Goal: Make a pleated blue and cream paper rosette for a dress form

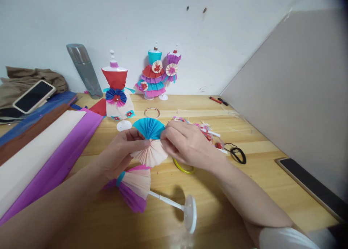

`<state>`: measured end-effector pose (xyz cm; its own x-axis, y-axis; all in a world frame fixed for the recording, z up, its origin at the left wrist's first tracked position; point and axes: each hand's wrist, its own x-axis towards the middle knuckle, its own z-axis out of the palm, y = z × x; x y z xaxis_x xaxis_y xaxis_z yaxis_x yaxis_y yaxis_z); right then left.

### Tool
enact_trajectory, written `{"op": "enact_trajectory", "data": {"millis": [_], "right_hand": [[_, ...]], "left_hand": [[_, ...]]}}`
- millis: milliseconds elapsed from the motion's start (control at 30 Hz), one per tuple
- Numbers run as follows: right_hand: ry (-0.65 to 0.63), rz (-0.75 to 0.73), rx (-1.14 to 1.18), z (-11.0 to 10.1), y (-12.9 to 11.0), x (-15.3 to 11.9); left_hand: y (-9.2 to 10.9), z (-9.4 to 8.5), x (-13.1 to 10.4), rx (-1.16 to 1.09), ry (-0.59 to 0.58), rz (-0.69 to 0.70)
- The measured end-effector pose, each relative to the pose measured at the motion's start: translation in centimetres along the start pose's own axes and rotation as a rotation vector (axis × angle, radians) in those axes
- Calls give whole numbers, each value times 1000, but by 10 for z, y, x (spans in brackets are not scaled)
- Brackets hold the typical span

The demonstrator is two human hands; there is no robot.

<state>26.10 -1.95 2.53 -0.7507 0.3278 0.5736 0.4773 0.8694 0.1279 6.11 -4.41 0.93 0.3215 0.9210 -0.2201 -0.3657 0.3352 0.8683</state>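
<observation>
Over the middle of the worktop (261, 133), here's the pleated paper rosette (150, 130), half turquoise, half cream! Left hand (119, 151) pinches it between thumb and fingers; right hand (186, 142) grasps its right edge, fingers bent. Below, towards the front edge, a miniature dress form (137, 187) lies on its side, white base (190, 213) pointing right. 3 more mannequins (154, 73) stand towards the back edge.

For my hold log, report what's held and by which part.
A pleated fan: left grip pinches its left side, thumb near centre; right grip its right edge.
</observation>
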Motion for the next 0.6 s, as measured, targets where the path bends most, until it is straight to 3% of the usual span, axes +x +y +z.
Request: {"op": "enact_trajectory", "data": {"millis": [267,467,600], "right_hand": [[-41,20,142,-4,4,0],[99,69,224,-11,6,-1],[121,61,179,-7,0,1]], "left_hand": [[-10,-7,6,125,-1,89],[-13,-9,7,114,6,97],[-11,-6,5,145,25,88]]}}
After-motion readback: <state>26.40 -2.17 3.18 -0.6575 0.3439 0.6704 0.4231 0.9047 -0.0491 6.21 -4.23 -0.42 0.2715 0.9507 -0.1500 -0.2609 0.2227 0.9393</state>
